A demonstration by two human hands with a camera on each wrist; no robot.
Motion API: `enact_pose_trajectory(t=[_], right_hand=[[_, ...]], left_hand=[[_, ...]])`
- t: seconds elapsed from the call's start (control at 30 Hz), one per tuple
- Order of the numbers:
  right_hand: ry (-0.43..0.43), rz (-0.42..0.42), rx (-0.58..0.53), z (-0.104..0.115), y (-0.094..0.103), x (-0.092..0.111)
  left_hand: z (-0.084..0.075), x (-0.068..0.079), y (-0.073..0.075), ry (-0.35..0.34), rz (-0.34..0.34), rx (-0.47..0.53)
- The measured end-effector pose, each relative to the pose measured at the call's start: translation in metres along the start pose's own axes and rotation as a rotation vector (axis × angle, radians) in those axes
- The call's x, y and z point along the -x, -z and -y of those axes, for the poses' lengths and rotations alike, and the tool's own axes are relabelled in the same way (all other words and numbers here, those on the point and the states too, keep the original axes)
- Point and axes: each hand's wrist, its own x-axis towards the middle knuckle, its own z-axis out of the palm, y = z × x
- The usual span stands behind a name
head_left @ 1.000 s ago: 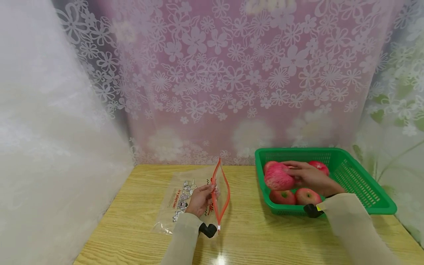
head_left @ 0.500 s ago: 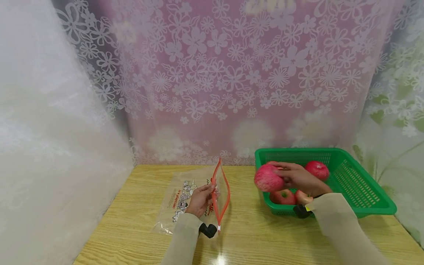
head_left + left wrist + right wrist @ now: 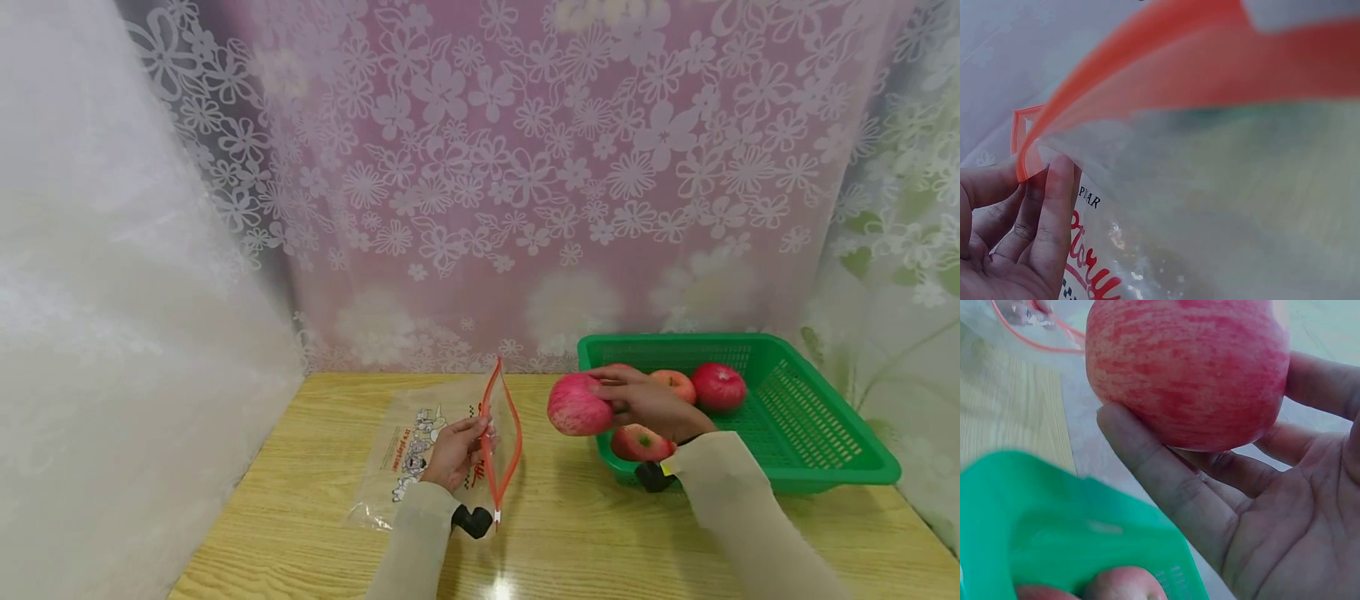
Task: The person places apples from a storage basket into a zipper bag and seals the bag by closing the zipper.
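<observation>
My left hand (image 3: 452,455) pinches the rim of a clear zip bag (image 3: 390,467) with cartoon print, whose orange-red zip edge gapes to the right. In the left wrist view, thumb and fingers (image 3: 1054,212) grip that orange edge (image 3: 1147,69) at one side of the mouth. A red apple (image 3: 579,405) is held in the fingertips of my right hand (image 3: 648,404), above the table just left of the green basket (image 3: 817,477). The right wrist view has the apple (image 3: 1188,372) close up, with fingers curved around its lower side.
Several apples remain in the basket's left half, among them one at the back (image 3: 718,387) and one at the front (image 3: 639,443). Under everything lies a wooden table (image 3: 285,517). A floral curtain (image 3: 480,208) hangs behind it.
My right hand has lifted the apple out of the basket and carried it left past the rim, toward the bag. The left hand and bag have stayed in place.
</observation>
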Motion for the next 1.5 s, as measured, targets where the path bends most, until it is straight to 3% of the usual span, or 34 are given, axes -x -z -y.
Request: enact_pose_trajectory(t=[0.5, 0.77, 1.1, 1.5], right_hand=[[0.002, 0.060, -0.051, 0.000, -0.035, -0.027], [0.001, 0.042, -0.084, -0.003, -0.051, -0.037], [0.054, 0.124, -0.149, -0.011, -0.071, -0.052], [0.001, 0.046, -0.123, -0.025, -0.074, -0.054]], left_hand=[[0.002, -0.002, -0.001, -0.011, -0.012, 0.000], [0.001, 0.001, -0.003, -0.001, -0.004, 0.006], [0.001, 0.000, -0.005, -0.017, -0.020, -0.026], [-0.001, 0.000, -0.010, -0.017, -0.039, -0.032]])
